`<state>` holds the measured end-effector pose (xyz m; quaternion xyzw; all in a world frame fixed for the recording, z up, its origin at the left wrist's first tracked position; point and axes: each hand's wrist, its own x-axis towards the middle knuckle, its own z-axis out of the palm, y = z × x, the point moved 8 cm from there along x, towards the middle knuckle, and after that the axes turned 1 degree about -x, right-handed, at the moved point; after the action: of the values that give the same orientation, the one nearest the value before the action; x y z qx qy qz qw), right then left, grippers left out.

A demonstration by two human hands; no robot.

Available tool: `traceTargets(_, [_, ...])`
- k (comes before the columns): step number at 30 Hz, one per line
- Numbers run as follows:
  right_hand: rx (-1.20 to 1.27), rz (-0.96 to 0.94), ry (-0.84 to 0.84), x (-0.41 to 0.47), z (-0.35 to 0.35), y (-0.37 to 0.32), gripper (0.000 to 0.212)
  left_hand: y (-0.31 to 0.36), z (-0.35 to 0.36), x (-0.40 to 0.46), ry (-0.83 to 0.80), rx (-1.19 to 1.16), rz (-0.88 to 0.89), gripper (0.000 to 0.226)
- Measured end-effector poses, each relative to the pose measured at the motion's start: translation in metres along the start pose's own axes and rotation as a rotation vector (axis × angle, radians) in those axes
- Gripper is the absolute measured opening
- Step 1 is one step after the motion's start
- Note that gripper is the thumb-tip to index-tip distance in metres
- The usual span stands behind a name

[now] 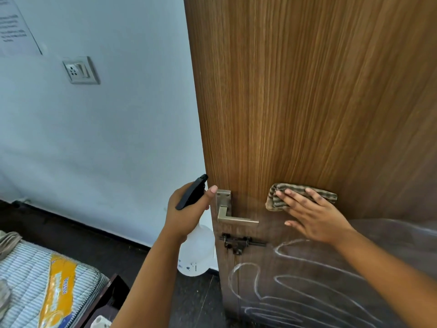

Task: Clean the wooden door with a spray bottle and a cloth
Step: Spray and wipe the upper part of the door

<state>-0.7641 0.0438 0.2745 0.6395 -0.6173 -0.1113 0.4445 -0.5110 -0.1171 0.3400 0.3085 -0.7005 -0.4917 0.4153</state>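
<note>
On my feed I see a pale wall (106,138) with a socket plate (81,70) high on it and a printed notice (14,27) at the upper left corner. Below runs a dark floor (78,235). At the lower left, a striped mattress (28,268) carries a yellow packet (58,294) near its edge.

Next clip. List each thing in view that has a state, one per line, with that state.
Brown wooden door: white scribbles on lower part, unwiped.
Striped brown folded cloth: pressed flat against door.
Translucent spray bottle with black trigger head: held upright, nozzle towards door.
Silver metal lever handle: horizontal.
Dark sliding bolt latch: position unclear.
Left hand: grips bottle.
Right hand: flat on cloth.
</note>
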Motion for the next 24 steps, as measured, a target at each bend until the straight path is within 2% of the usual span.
traceTargets(4, [0.027, 0.048, 0.03, 0.023, -0.01, -0.015, 0.057, -0.007, 0.003, -0.005, -0.012, 0.007, -0.019, 0.032])
traceTargets(8, [0.122, 0.01, 0.068, 0.097, -0.044, -0.041, 0.067, -0.005, 0.007, -0.009, -0.028, -0.036, -0.043, 0.034])
traceTargets(11, [0.139, -0.078, 0.093, 0.153, -0.065, -0.066, 0.067, 0.0, 0.017, -0.01, -0.041, -0.029, -0.023, 0.018])
traceTargets(14, [0.107, -0.041, 0.091, 0.165, -0.065, -0.076, 0.068, 0.006, 0.028, -0.009, -0.067, -0.014, -0.003, 0.005])
traceTargets(16, [0.097, 0.005, 0.086, 0.148, -0.055, -0.072, 0.067, 0.004, 0.03, -0.005, -0.066, -0.028, -0.02, 0.007])
traceTargets(20, [0.166, 0.153, 0.116, 0.065, -0.023, -0.032, 0.055, -0.001, 0.05, 0.006, -0.115, -0.023, -0.037, 0.029])
traceTargets(22, [0.159, 0.286, 0.12, 0.004, -0.001, 0.005, 0.045, -0.002, 0.067, 0.008, -0.151, -0.012, -0.021, 0.031])
traceTargets(24, [0.161, 0.49, 0.085, -0.058, 0.021, 0.054, 0.053, -0.004, 0.085, 0.009, -0.199, -0.005, -0.008, 0.029])
